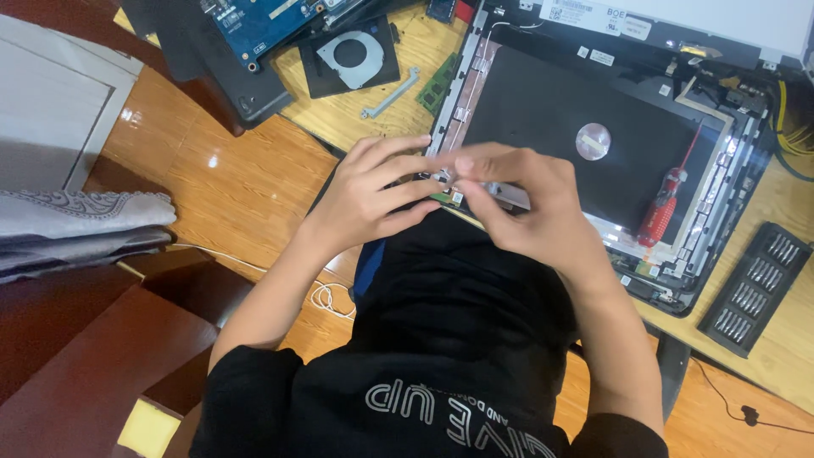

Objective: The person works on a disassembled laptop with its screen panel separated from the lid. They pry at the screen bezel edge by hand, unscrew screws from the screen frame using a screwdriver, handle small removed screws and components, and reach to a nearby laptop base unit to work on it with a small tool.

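Two bare hands meet at the near left corner of an opened laptop lid, which lies flat on a wooden table with its black inner panel facing up. The left hand comes in from the left with its fingers stretched out long and close together, the tips resting on a small metal bracket at the lid's edge; it is not curled into a fist, more a loose flat pinch against the part. The right hand arches over from the right, its fingers bent down and drawn together over the same spot, thumb and forefinger nearly touching those of the left hand. A small green circuit strip shows just under the fingertips; whether either hand truly grips it or only presses on it cannot be told, since the fingers hide the contact. A red-handled screwdriver lies loose on the black panel, well apart to the right of the hands, near a round silver sticker. Beyond the lid's right edge sits a black tray of screwdriver bits. Farther up the table lie a cooling fan and a blue circuit board.
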